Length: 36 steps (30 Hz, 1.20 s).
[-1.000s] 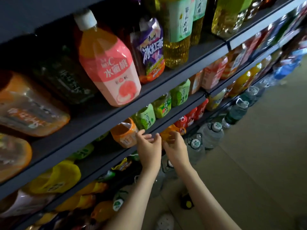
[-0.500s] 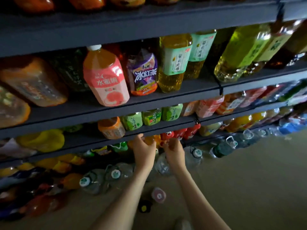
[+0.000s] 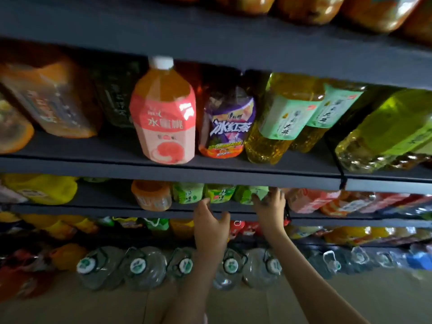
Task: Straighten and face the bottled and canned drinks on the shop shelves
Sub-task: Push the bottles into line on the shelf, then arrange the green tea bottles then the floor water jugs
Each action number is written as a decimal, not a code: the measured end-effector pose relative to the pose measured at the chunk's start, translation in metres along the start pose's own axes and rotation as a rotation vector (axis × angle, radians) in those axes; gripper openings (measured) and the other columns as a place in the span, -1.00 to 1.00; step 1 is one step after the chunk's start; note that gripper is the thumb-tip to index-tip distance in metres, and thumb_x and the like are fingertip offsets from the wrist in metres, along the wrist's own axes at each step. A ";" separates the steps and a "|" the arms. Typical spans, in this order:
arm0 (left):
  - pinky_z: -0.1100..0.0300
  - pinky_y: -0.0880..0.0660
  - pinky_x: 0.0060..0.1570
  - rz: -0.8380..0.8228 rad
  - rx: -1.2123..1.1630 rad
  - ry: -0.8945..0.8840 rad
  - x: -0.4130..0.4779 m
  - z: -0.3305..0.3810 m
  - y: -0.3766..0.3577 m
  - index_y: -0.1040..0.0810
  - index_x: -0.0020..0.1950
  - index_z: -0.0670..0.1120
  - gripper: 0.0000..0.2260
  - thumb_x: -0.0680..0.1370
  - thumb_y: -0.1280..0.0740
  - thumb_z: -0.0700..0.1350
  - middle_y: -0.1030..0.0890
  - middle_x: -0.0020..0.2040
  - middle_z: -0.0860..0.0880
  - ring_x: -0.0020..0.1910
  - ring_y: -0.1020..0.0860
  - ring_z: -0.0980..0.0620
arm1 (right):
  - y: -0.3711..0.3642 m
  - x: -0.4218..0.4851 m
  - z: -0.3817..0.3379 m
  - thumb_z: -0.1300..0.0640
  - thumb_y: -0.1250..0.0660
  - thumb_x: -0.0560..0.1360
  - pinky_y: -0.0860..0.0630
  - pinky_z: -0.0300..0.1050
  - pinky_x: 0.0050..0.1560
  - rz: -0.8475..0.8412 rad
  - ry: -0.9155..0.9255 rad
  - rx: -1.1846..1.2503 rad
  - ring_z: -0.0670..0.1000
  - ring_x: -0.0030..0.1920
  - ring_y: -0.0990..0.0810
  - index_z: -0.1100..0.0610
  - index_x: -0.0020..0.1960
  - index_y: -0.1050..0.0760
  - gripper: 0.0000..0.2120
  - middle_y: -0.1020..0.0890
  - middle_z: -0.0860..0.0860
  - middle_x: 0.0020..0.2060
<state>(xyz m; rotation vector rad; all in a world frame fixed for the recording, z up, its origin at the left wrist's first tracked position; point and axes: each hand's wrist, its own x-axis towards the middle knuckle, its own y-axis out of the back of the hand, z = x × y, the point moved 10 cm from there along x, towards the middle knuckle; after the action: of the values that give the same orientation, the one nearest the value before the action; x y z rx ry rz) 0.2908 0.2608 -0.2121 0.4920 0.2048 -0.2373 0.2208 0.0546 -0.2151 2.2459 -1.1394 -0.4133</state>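
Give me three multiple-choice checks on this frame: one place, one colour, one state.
1. The pink-labelled bottle stands: A on the floor; B on the shelf above the left hand; C in a hand.
2. Its cap is: A blue; B white; C black.
3. The left hand is: A open, holding nothing; B gripping a can; C out of view.
Answers: 1 B, it stands beside the purple-labelled bottle, higher than the hand; 2 B, the top shows white; 3 A, its fingers are spread and empty.
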 end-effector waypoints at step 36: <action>0.49 -0.45 -0.13 0.045 -0.379 -0.782 0.030 -0.044 -0.081 -0.42 0.13 0.17 -0.40 0.19 -0.61 0.03 -0.59 0.02 0.21 -0.02 -0.54 0.35 | -0.024 -0.019 -0.007 -0.15 -0.29 0.47 -0.56 -0.14 -0.09 -0.082 0.821 0.560 -0.12 -0.08 -0.64 0.02 0.00 -0.60 -0.72 -0.67 -0.08 -0.16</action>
<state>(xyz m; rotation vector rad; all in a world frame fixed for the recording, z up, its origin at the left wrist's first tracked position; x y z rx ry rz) 0.2913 0.2079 -0.2932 0.0043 -0.5184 -0.3217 0.2288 0.0835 -0.2240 2.5146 -0.7568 0.8397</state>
